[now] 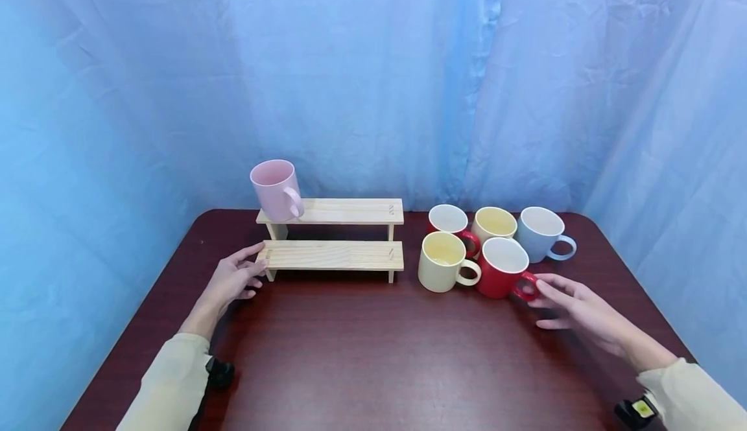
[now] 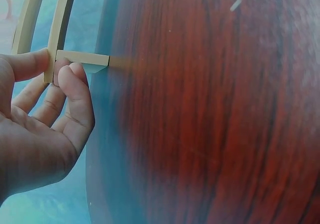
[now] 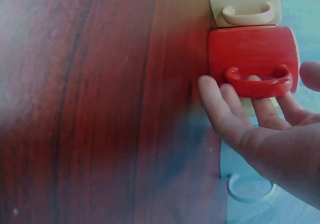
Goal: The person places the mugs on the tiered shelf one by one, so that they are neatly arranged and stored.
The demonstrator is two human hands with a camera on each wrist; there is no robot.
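My left hand point(image 1: 233, 280) grips the left end of the wooden shelf point(image 1: 332, 255), at its lower board. In the left wrist view the thumb point(image 2: 37, 63) lies on one face of the board, and fingers curl beneath by the leg. On the right, my right hand point(image 1: 578, 311) is at the handle of the front red mug point(image 1: 496, 280). Its fingers point(image 3: 225, 114) reach behind the handle, spread out, while the thumb point(image 3: 311, 76) stands slightly apart in the right wrist view. A pink mug point(image 1: 274, 194) rests on the upper board's left end.
Beside the front red mug stands a yellow mug point(image 1: 438, 274). Behind them are another red mug point(image 1: 448, 218), another yellow mug point(image 1: 495, 222) and a light blue mug point(image 1: 537, 233). All stand on the dark wooden table point(image 1: 379, 353). Blue curtains point(image 1: 362, 81) hang behind.
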